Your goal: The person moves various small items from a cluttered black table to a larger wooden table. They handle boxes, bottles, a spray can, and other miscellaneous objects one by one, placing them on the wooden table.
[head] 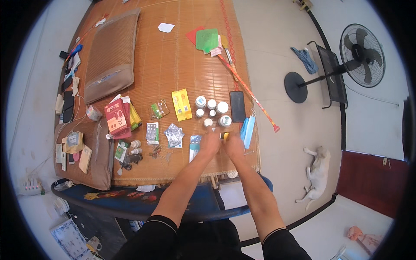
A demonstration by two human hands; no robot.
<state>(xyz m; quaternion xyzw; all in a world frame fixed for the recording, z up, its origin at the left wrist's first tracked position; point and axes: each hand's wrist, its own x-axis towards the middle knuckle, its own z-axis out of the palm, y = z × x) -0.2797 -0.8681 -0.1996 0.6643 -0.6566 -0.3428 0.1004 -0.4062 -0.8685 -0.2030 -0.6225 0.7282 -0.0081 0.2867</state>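
Note:
Both hands meet low over the bamboo mat on the bed. My left hand [210, 142] has its fingers closed around a small white bottle [219, 136], mostly hidden by the fingers. In my right hand [234, 145] is a small container with a yellow top [226, 135], its body largely covered. Just beyond the hands stands a group of white pill bottles [222, 107], with a white-capped bottle [208, 122] closest. A box with blister packs [195, 148] lies beside my left wrist. Blue face masks [248, 131] lie to the right of my right hand.
Left of the bottles are a yellow packet [182, 105], blister packs [174, 134] and red boxes [117, 118]. A phone [238, 106] and an orange back scratcher [248, 89] lie right. A standing fan [361, 55] and a lying dog [317, 175] are on the floor.

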